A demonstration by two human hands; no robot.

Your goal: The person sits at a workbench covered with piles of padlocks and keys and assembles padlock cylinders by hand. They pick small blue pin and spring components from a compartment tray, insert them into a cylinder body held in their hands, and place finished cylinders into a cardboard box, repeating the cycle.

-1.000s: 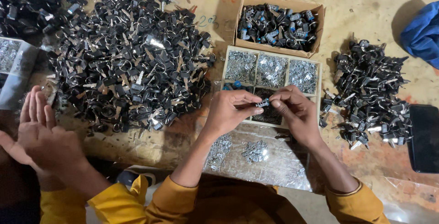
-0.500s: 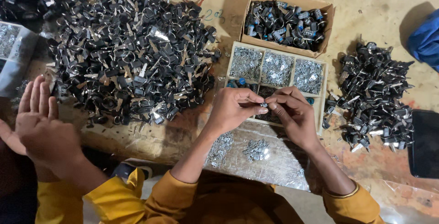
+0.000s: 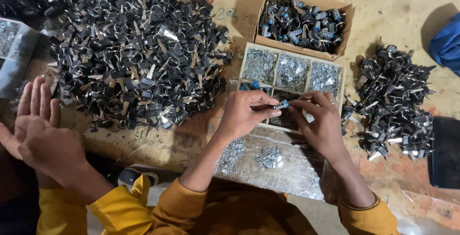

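Both of the person's hands meet over the divided tray, a shallow box split into small compartments on the desk. The left hand is curled nearly shut, thumb and forefinger pinching one end of a small blue-and-silver lock cylinder. The right hand is likewise curled, its fingertips pinching the other end of the same cylinder, so the piece is held between the two hands just above the tray's near row of compartments. The tray's far row holds heaps of tiny silvery parts; what lies in the near row is mostly hidden by the hands.

Just beyond the tray stands a cardboard box filled with more blue-and-silver cylinders. Left of the tray a large heap of black-headed keys spreads across the desk, and right of the tray lies a smaller heap of keys. On the near side of the tray a clear plastic sheet carries a few small clusters of silvery parts. Well to the left of the tray, past the big heap, another person's hands are pressed together, palms touching, fingers straight. A blue cloth lies at the desk's edge, far right of the tray.
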